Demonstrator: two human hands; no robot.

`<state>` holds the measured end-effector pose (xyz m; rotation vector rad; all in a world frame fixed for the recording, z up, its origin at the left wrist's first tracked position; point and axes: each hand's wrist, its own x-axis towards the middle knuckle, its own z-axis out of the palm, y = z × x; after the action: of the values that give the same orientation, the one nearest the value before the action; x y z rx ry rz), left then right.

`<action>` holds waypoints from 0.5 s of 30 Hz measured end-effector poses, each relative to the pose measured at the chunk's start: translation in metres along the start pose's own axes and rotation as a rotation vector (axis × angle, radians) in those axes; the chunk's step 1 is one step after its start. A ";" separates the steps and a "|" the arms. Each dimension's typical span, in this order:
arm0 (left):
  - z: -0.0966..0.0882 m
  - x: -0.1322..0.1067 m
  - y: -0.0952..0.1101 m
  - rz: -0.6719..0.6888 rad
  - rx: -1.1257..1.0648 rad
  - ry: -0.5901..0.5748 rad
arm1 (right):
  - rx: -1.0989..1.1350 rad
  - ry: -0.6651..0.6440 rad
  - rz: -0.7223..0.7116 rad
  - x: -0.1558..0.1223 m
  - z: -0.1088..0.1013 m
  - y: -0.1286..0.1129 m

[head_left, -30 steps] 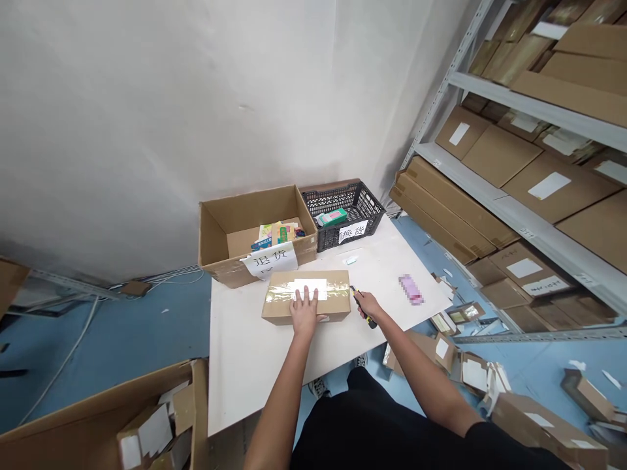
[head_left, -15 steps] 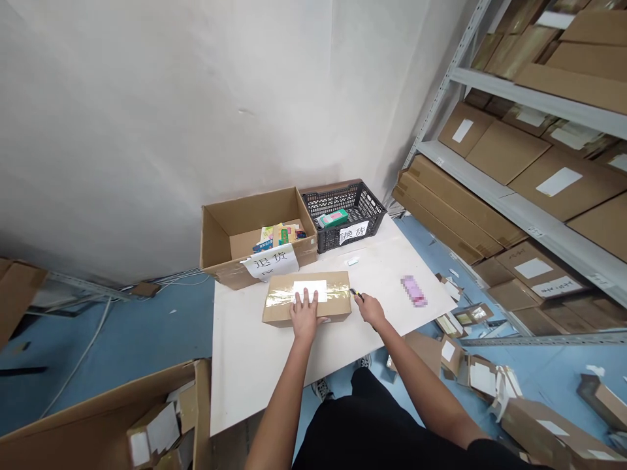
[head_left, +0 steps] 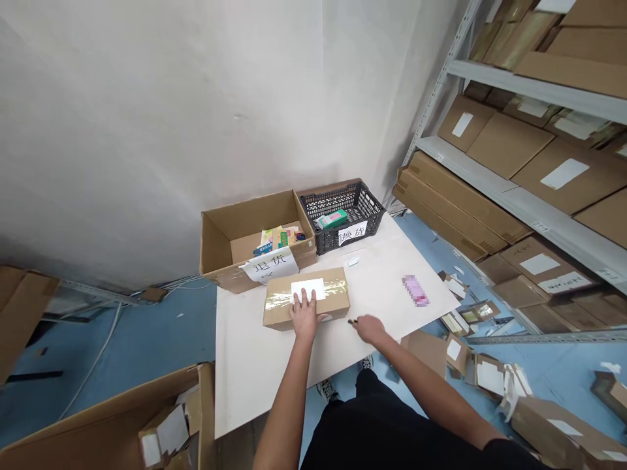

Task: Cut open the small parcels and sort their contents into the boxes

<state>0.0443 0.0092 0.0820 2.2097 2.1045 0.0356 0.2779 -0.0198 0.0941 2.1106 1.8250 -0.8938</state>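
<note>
The taped box (head_left: 334, 295) lies on the white surface (head_left: 249, 372), near the middle of the frame. The left hand (head_left: 304, 318) rests on it with fingers spread over the top, touching the white label (head_left: 313, 284). Lower and to the right, the right hand (head_left: 371, 328) is closed around a knife (head_left: 352, 321), mostly hidden, its visible end near the box's lower right corner.

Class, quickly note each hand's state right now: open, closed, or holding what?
Left hand: open, fingers spread on top of the taped box.
Right hand: closed, holding a black-and-yellow tool.
</note>
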 end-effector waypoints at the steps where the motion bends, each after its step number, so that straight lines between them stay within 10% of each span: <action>1: -0.001 0.003 0.000 -0.010 0.002 0.002 | 0.044 0.007 0.012 -0.001 0.013 0.015; 8: 0.003 -0.003 0.020 -0.082 0.009 0.042 | 0.686 0.214 0.331 0.057 0.010 0.147; 15: -0.005 -0.019 0.073 -0.192 0.046 0.000 | 0.955 0.204 0.335 0.119 0.017 0.159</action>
<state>0.1161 -0.0134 0.0936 2.0204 2.3294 -0.0265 0.4294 0.0358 -0.0221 3.0055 1.1117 -1.7273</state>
